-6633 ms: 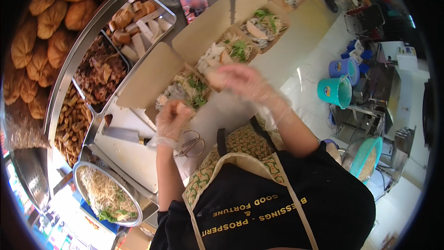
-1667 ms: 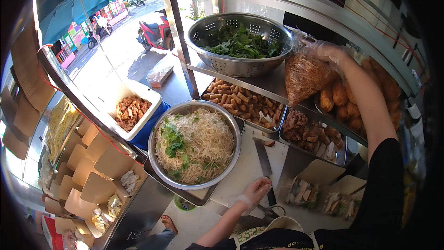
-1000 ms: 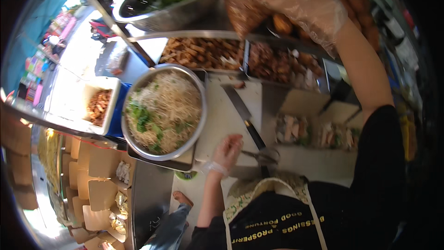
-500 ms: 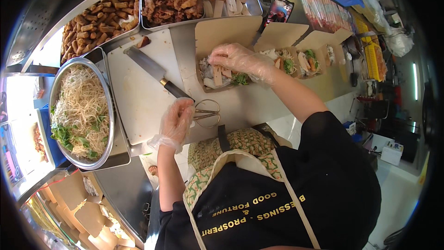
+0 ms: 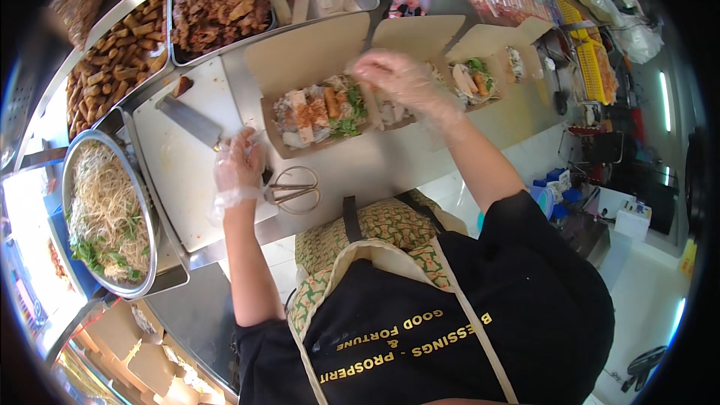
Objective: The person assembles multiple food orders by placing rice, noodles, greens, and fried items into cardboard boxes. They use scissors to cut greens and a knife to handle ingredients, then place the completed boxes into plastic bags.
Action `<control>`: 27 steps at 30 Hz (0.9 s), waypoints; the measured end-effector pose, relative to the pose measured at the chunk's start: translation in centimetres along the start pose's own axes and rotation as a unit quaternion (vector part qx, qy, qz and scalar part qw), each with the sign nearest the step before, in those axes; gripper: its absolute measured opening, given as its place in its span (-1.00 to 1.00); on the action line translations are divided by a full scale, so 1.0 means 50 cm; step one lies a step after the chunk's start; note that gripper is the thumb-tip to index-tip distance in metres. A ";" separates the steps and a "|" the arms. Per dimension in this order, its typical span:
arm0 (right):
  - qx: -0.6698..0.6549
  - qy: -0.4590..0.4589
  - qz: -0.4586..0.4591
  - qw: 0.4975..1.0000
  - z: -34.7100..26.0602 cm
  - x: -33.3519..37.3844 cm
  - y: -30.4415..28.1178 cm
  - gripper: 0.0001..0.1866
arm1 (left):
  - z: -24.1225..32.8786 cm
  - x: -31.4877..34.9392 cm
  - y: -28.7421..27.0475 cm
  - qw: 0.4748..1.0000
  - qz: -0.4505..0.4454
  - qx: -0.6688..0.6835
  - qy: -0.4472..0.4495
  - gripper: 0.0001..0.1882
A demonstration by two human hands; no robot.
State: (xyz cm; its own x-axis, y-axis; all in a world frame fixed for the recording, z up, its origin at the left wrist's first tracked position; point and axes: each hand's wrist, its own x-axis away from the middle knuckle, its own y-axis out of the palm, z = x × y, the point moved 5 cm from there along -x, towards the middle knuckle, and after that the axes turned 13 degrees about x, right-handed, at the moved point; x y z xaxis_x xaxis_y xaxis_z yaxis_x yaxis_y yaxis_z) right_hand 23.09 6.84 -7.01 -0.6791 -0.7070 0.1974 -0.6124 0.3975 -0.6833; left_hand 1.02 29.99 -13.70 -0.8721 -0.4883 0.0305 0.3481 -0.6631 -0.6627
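Head view: at upper centre, the gloved right hand (image 5: 397, 79) bunches its fingertips, anything between them indistinguishable, beside a filled open carton (image 5: 309, 49). Left of centre, the left hand's (image 5: 240, 165) fingers curl by the knife (image 5: 192, 121), grip unclear.

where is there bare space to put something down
The cutting board is bare between the metal bowl and left hand; so is the steel counter between the scissors and nearest open box. Crowded: the row of boxes, with the right hand over it.
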 end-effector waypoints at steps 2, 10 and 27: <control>0.017 0.067 0.009 0.998 0.059 0.030 -0.049 -0.70 | 0.009 -0.032 0.017 0.998 -0.024 -0.051 0.028 -0.55; 0.018 -0.035 0.089 0.995 0.153 0.018 -0.055 -0.72 | 0.007 -0.078 0.076 0.982 -0.083 -0.161 -0.050 -0.63; 0.044 0.160 0.331 0.929 0.480 0.129 -0.238 -0.67 | -0.016 -0.075 0.035 0.983 -0.042 -0.175 -0.040 -0.78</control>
State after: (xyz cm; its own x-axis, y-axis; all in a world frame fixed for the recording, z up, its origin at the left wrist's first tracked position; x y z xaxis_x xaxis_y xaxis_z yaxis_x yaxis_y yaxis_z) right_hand 35.71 -16.48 -14.48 -0.9891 -0.1101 -0.0973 0.0075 0.6234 -0.7819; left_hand 4.60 31.13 -15.58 -0.8586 -0.4916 0.1455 0.1235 -0.4737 -0.8720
